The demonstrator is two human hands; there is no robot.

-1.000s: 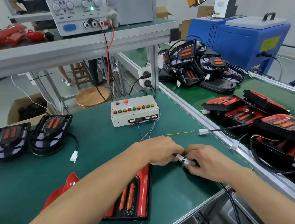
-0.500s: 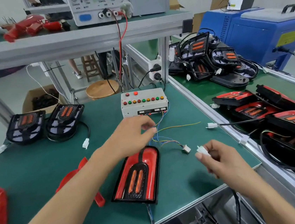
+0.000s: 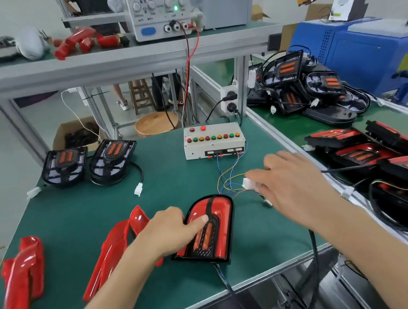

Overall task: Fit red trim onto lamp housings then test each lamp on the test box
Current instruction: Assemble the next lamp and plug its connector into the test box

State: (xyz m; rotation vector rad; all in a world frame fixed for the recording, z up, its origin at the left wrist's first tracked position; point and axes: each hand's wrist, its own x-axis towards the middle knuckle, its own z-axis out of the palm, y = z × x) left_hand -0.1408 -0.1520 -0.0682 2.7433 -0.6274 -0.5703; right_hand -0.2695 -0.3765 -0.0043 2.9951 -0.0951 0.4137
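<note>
Lamp with red trim fitted lies flat on the green tabletop, close to the near edge; its long axis runs roughly from the near edge towards the far edge, rounded end pointing at the test box, cable leaving its near end over the edge. Left hand rests on the lamp's left side, forefinger extended onto the red face, other fingers loosely curled, nothing gripped. Right hand hovers right of the lamp, fingers pinching a white connector tied to the test box's coloured wires. Test box stands near the far edge, behind the lamp. Two untrimmed black housings sit side by side at the far left corner. Loose red trim pieces lie towards the near left corner, long axes running near-to-far.
</note>
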